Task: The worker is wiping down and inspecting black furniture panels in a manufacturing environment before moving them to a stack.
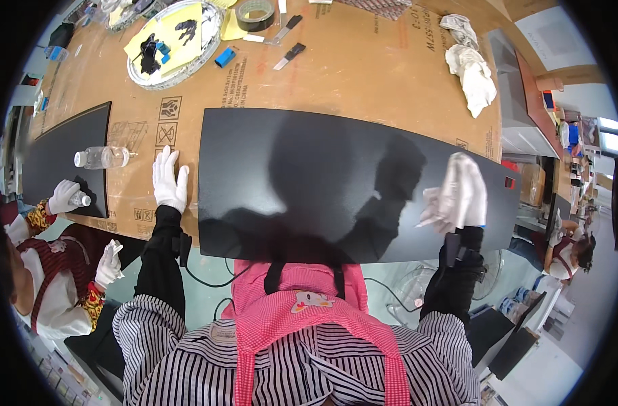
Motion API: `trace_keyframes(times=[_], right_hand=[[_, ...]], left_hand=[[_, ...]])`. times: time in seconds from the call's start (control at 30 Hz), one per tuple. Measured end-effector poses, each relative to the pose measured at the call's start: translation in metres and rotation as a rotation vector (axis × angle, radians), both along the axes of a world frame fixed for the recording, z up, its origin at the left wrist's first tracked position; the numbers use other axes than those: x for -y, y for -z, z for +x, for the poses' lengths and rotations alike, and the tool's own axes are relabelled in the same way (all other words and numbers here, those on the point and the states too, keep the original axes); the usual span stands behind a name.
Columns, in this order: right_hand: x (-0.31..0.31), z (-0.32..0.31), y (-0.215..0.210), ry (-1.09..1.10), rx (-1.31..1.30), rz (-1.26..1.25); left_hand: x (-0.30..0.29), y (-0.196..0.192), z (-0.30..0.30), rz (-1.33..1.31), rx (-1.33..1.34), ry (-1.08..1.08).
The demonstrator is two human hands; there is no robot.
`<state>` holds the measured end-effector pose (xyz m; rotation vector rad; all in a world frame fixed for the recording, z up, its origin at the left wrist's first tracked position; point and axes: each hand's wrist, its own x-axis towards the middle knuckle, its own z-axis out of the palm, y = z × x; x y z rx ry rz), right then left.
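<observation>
Blk panel (309,196) lies flat on the cardboard-covered table (370,74), directly in front of the person, long side along the near edge; a small red patch (509,183) shows nr its R end. L hand (169,181), white-gloved: open, palm down on the cardboard just beside the panel's L edge, fingers extended, thumb apart, nothing held. R hand (466,186), also gloved: over the R part of the panel w/ a bunched white cloth (436,211); fingers not distinct from the folds, so amt. of closure cannot be told. L of L hand: clear bottle (106,157), on its side, partly over a 2nd blk panel (58,159). Co-worker's hand (63,196) grips a small bottle (81,199) there. Far side, L to R: round tray (161,82) w/ yellow paper (187,47), blue block (225,57), tape roll (256,26), knife (295,51), white rags (473,78).
</observation>
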<state>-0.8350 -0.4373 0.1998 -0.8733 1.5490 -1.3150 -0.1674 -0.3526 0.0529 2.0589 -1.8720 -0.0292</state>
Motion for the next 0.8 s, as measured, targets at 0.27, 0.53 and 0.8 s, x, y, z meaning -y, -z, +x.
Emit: trace_keyframes(times=[0.27, 0.53, 0.8], right_hand=[[0.028, 0.091, 0.133, -0.223, -1.491, 0.357], [0.075, 0.362, 0.14, -0.687, -1.295, -0.465], [0.101, 0.511, 0.122, -0.843, -1.336, -0.68]], left_hand=[[0.012, -0.011, -0.02, -0.001, -0.007, -0.015], [0.014, -0.011, -0.024, 0.041, -0.07, -0.057], [0.023, 0.0, -0.03, -0.008, -0.047, -0.041]])
